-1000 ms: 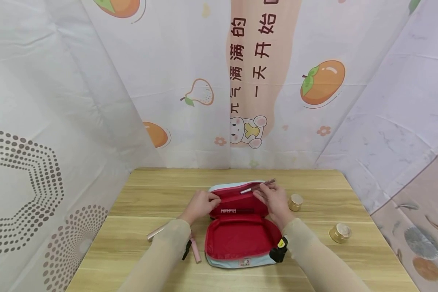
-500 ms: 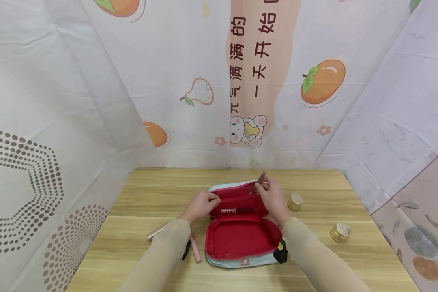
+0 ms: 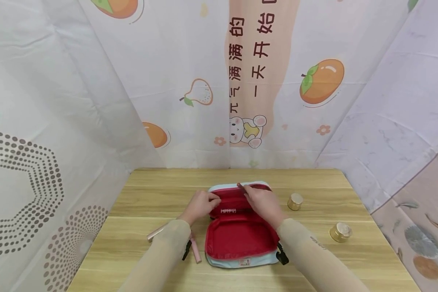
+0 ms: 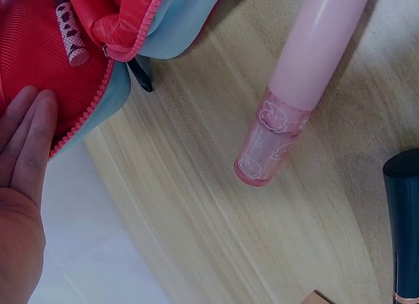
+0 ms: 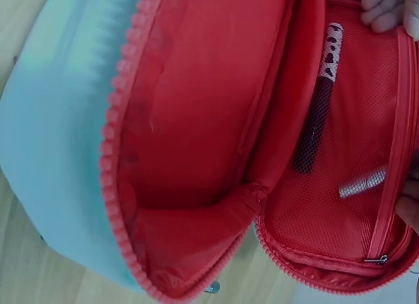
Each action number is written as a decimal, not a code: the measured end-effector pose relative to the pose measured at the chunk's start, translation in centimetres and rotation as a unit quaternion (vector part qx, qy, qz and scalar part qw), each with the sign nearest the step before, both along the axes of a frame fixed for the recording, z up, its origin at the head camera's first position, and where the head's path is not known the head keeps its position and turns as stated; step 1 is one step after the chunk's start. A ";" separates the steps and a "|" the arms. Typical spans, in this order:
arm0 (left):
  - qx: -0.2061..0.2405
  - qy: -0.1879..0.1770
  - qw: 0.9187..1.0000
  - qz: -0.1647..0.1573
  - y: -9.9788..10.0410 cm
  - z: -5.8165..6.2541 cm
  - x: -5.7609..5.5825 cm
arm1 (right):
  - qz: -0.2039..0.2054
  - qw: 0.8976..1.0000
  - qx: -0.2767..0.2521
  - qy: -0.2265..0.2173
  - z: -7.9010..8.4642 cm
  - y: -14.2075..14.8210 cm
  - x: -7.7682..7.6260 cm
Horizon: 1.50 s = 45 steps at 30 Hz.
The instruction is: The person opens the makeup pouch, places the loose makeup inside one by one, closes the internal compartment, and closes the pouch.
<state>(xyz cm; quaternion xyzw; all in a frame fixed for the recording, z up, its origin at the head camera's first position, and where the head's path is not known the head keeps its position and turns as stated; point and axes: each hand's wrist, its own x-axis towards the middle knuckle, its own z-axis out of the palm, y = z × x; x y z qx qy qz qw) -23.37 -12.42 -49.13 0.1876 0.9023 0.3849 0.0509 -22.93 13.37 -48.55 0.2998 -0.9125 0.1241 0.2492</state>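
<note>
A light blue cosmetic pouch (image 3: 242,261) lies unzipped, its red lining showing and its lid folded back. My left hand (image 3: 203,205) pinches the edge of the mesh pocket (image 5: 360,107) inside the lid. At that pocket's opening, my right hand (image 3: 264,205) holds a slim brown cosmetic pen (image 3: 241,187). The pen's silver end (image 5: 363,183) shows behind the mesh in the right wrist view; its middle is covered by the hand. A dark tube (image 5: 321,114) with a patterned white end lies inside the same pocket.
Left of the pouch lie a pink lip gloss tube (image 4: 288,88) and a rose-gold tube (image 3: 157,232), partly under the left sleeve. A dark tube (image 4: 402,219) is at the left wrist view's edge. Two gold-lidded jars (image 3: 295,202) stand on the right side of the wooden table (image 3: 160,182).
My right hand has moved left across the lid and turned the pen, so its silver end now sits behind the mesh. My left hand has stayed at the pocket edge.
</note>
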 end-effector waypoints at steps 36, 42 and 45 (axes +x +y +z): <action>0.011 -0.006 1.000 0.004 -0.2 0.3 0.4 | -0.033 0.776 -0.434 -0.456 0.3 8.0 -0.3; 0.014 -0.012 1.000 0.001 -0.3 0.3 0.4 | -0.063 0.729 -0.455 -0.508 -0.6 10.6 0.3; 0.014 -0.014 1.000 0.001 -0.3 0.1 0.4 | -0.066 0.714 -0.459 -0.524 -0.9 11.5 0.7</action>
